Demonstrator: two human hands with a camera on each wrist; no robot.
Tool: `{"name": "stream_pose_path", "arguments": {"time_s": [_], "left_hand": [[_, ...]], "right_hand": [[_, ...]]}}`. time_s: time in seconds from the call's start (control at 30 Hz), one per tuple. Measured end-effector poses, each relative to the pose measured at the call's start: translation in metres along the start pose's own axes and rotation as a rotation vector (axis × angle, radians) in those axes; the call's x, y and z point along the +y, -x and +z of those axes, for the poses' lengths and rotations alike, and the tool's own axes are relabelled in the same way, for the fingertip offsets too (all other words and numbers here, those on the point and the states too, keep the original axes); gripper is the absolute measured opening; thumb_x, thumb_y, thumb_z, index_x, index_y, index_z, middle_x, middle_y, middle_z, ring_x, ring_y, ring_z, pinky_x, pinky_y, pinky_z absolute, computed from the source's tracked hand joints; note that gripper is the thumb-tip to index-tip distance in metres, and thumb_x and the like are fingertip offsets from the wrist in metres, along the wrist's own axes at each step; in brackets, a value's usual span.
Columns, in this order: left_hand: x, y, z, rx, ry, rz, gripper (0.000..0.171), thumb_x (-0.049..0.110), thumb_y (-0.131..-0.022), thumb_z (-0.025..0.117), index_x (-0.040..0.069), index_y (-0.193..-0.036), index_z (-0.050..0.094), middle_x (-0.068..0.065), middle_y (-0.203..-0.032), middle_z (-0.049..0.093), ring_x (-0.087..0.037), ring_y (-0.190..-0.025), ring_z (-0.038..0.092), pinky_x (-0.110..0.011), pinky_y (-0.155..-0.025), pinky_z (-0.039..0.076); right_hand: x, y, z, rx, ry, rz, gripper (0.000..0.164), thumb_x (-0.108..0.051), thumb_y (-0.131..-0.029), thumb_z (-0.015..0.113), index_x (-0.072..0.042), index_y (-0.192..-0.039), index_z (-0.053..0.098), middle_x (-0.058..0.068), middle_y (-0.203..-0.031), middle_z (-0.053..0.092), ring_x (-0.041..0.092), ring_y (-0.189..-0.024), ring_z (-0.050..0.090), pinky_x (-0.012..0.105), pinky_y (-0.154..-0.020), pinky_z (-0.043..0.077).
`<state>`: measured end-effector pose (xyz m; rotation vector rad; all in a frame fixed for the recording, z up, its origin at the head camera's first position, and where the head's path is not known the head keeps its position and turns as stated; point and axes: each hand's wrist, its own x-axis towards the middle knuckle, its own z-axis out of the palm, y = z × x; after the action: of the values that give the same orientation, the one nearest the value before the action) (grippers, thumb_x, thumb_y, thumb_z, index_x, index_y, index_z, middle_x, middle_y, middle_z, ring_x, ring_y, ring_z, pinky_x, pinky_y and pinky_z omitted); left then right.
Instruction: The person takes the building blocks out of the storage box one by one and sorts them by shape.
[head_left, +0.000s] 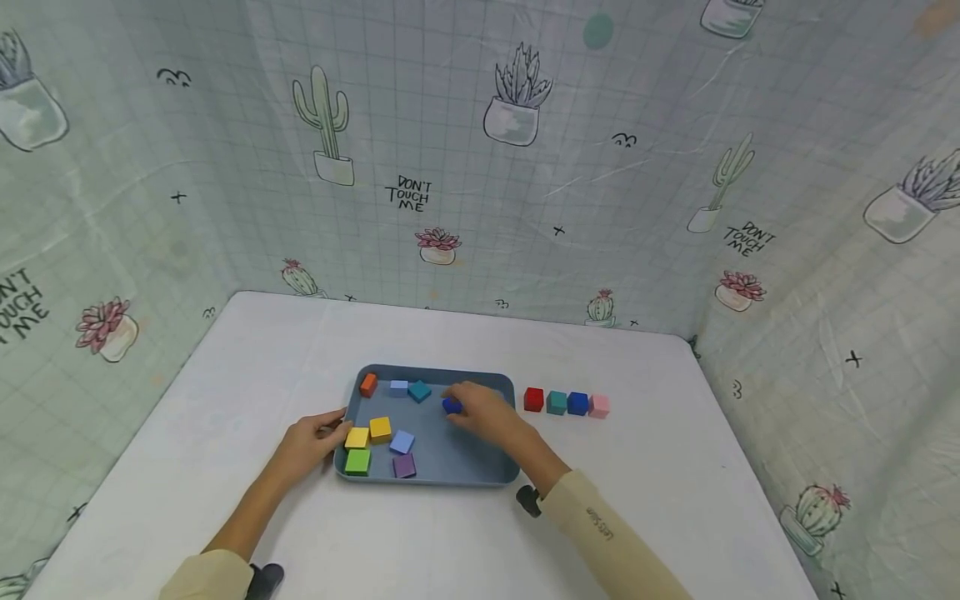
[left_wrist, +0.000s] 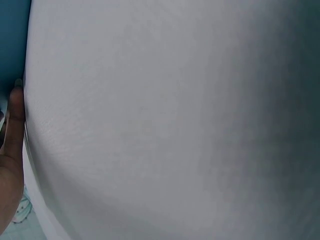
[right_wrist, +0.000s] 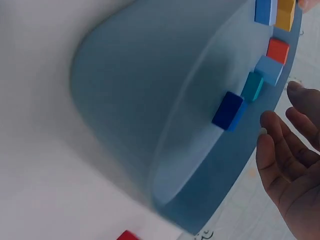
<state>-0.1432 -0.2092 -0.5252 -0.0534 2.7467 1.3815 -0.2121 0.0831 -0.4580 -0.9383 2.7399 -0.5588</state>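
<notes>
A blue-grey tray [head_left: 480,454] lies on the white table. My left hand [head_left: 311,446] holds its left rim; in the left wrist view a finger [left_wrist: 16,115] lies along the tray's outer wall. Over the tray's right part, my right hand [head_left: 483,412] is at a dark blue block [head_left: 452,406]. The right wrist view shows this block [right_wrist: 229,111] on the tray floor, apart from the right hand's parted fingers [right_wrist: 267,150]. Also in the tray are an orange block [head_left: 368,384], a teal block [head_left: 419,391] and a light blue block [head_left: 399,388].
Nearer in the tray sit yellow blocks [head_left: 380,430], a green block [head_left: 357,462], a purple block [head_left: 404,466] and another light blue block [head_left: 402,442]. Right of the tray, a red block [head_left: 533,399], teal block [head_left: 557,402], blue block [head_left: 577,403] and pink block [head_left: 598,407] form a row.
</notes>
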Motion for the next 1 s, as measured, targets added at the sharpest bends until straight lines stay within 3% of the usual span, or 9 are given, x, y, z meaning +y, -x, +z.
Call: {"name": "stream_pose_path", "arguments": {"time_s": [0.2,0.43,0.87,1.0], "left_hand": [[0.001,0.000,0.001,0.003,-0.004,-0.008,0.051,0.028,-0.093,0.060,-0.007,-0.130,0.052,-0.019,-0.111,0.063,-0.017,-0.079,0.059,-0.026,-0.061,0.047],[0.001,0.002,0.001,0.005,-0.007,-0.007,0.050,0.027,-0.093,0.060,-0.007,-0.130,0.052,-0.020,-0.112,0.063,-0.018,-0.081,0.060,-0.026,-0.062,0.047],[-0.001,0.002,0.001,0.008,-0.016,-0.005,0.050,0.028,-0.093,0.060,-0.006,-0.130,0.052,-0.019,-0.111,0.063,-0.017,-0.080,0.059,-0.026,-0.062,0.048],[-0.001,0.001,0.002,0.007,-0.016,0.001,0.050,0.028,-0.093,0.060,-0.006,-0.129,0.053,-0.019,-0.111,0.063,-0.017,-0.078,0.058,-0.026,-0.061,0.047]], "right_hand": [[-0.009,-0.005,0.006,-0.017,0.031,-0.031,0.038,-0.019,-0.087,0.069,-0.009,-0.123,0.060,0.004,-0.106,0.063,0.010,-0.089,0.057,0.018,-0.076,0.047],[-0.016,-0.008,0.016,-0.045,0.024,-0.048,0.037,-0.021,-0.088,0.068,-0.010,-0.123,0.060,0.003,-0.112,0.063,0.014,-0.099,0.058,0.021,-0.081,0.047],[-0.034,-0.016,0.028,-0.110,0.009,-0.050,0.041,-0.026,-0.088,0.067,-0.014,-0.126,0.057,-0.002,-0.118,0.060,0.008,-0.101,0.056,0.019,-0.080,0.046],[-0.039,-0.018,0.032,-0.140,0.012,-0.038,0.047,-0.028,-0.088,0.067,-0.013,-0.131,0.055,-0.003,-0.124,0.058,0.007,-0.108,0.054,0.020,-0.084,0.045]]}}
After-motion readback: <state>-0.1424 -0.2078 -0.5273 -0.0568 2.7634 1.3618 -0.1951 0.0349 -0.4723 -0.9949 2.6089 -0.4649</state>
